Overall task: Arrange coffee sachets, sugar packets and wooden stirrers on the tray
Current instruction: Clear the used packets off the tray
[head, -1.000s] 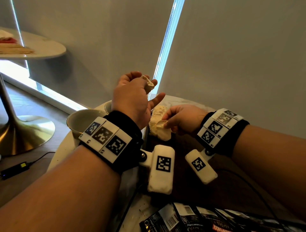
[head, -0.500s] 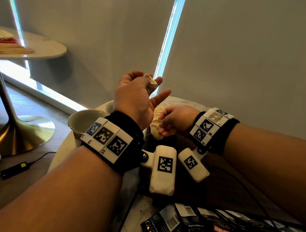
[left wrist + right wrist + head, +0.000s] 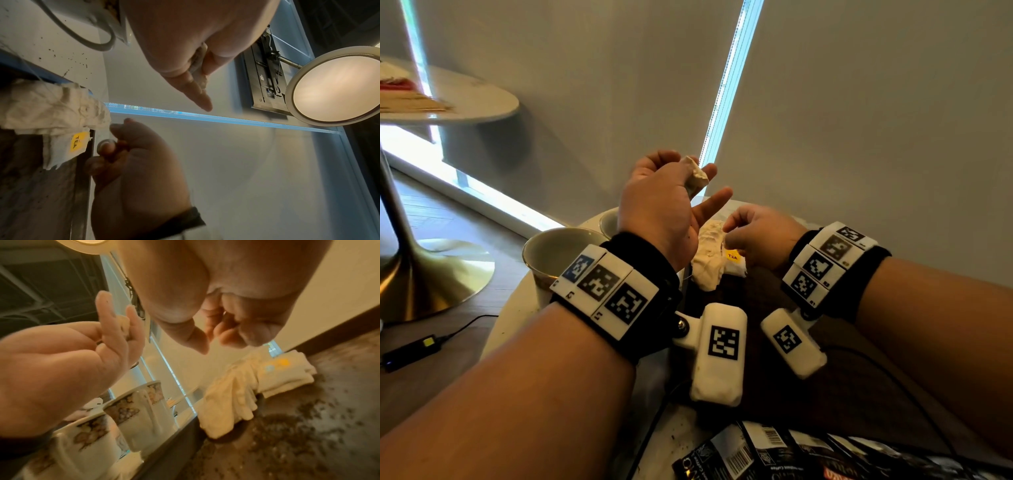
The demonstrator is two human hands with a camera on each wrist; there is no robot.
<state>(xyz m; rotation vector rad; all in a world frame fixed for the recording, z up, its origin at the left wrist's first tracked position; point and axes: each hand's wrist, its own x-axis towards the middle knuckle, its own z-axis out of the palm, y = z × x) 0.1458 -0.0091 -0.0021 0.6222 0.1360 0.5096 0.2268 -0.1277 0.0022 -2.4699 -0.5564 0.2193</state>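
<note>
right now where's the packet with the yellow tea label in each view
Head: tea-label packet sits centre, just left of the right hand, beside the pale crumpled packets.
Left wrist: at left, mid-height, under the crumpled packets.
Right wrist: upper right, blurred.
Shared landmark: the crumpled packets that touch it in every view.

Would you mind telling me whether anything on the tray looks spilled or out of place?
Yes. Dark granules are scattered loose across the tray, thickest beside the crumpled pale packets at its far edge. It looks like spilled coffee or tea. The left hand holds a crumpled scrap, possibly a torn packet.
</note>
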